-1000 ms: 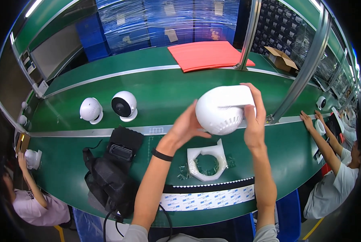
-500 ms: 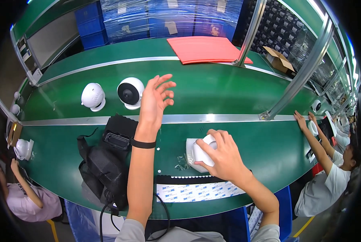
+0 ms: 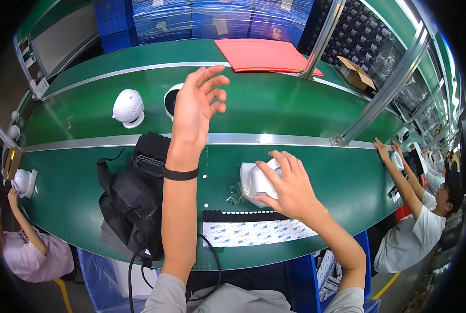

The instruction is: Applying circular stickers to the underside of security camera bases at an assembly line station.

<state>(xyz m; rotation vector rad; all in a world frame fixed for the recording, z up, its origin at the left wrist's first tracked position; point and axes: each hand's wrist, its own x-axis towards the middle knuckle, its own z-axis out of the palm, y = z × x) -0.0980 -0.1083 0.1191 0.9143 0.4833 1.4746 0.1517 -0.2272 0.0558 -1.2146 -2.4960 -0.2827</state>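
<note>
My left hand (image 3: 194, 107) is raised over the far green strip, fingers apart and loosely bent, with nothing in it. It partly hides a white round camera with a black front (image 3: 170, 99). A second white ball-shaped camera (image 3: 128, 107) stands on its base to the left. On the near table, my right hand (image 3: 293, 188) is closed around a smooth white rounded housing (image 3: 264, 181). Clear wrapping or a pale holder shows at the housing's left side; the palm side is hidden. Below it lies a white printed adhesive sheet (image 3: 254, 233) with a black scalloped strip (image 3: 238, 216).
A black mesh bag (image 3: 131, 203) with a cable lies left of my left forearm. Small clear scraps (image 3: 234, 194) lie beside the housing. A metal rail (image 3: 243, 139) and upright post (image 3: 384, 88) divide the table. Red sheets (image 3: 264, 55) lie at the back. Co-workers sit at both sides.
My left hand has moved up and slightly left, now covering more of the black-fronted camera. Both white cameras have shifted slightly right on the far strip. My right hand keeps its grip.
</note>
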